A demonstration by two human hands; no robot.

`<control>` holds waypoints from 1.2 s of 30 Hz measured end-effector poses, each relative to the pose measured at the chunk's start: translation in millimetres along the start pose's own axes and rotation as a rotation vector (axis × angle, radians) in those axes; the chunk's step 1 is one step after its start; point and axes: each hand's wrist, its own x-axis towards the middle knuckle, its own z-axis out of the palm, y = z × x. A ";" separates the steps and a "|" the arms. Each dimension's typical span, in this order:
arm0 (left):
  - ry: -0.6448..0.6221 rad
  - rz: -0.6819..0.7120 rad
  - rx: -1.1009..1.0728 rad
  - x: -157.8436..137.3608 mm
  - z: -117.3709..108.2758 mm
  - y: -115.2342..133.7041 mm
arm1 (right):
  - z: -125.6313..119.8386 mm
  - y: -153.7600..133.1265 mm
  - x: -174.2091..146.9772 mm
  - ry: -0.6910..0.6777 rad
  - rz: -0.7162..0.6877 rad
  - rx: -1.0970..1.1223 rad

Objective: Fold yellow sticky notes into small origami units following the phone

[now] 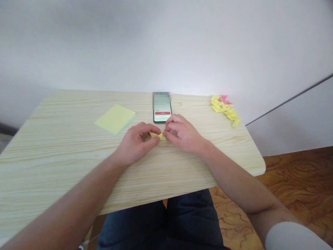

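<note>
A small folded piece of yellow paper (161, 136) is between my two hands, just above or on the table near its middle. My left hand (139, 142) pinches its left part between thumb and fingers. On the other side, my right hand (183, 133) grips the right end with the fingertips, which hide part of the paper. Right behind my hands lies a phone (162, 118) with a lit screen. To the left rests a stack of square paper (116, 118), yellow on top with green showing beneath.
Several folded yellow paper pieces (221, 107) and pink ones (225, 100) lie in a cluster at the table's right back. The pale wooden table (65, 149) meets a white wall (182, 45) behind. Its rounded right corner stands over a brown wooden floor (299, 184).
</note>
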 end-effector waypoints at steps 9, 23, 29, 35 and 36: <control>-0.036 0.122 0.154 -3.2 3.6 -6.2 | 2.0 -2.5 -0.3 -0.100 -0.025 -0.074; -0.023 0.176 0.166 -10.8 2.4 -10.7 | 5.8 -5.4 -2.0 -0.090 -0.026 -0.121; -0.046 0.171 0.191 -5.5 6.0 -9.6 | 13.3 -2.1 -1.9 -0.102 0.070 -0.114; -0.021 0.153 0.150 -6.2 0.1 -7.3 | 14.8 -1.4 -0.4 -0.096 0.085 -0.132; -0.032 0.160 0.136 -6.6 -2.9 -7.3 | 14.0 -1.8 -0.4 -0.098 0.083 -0.133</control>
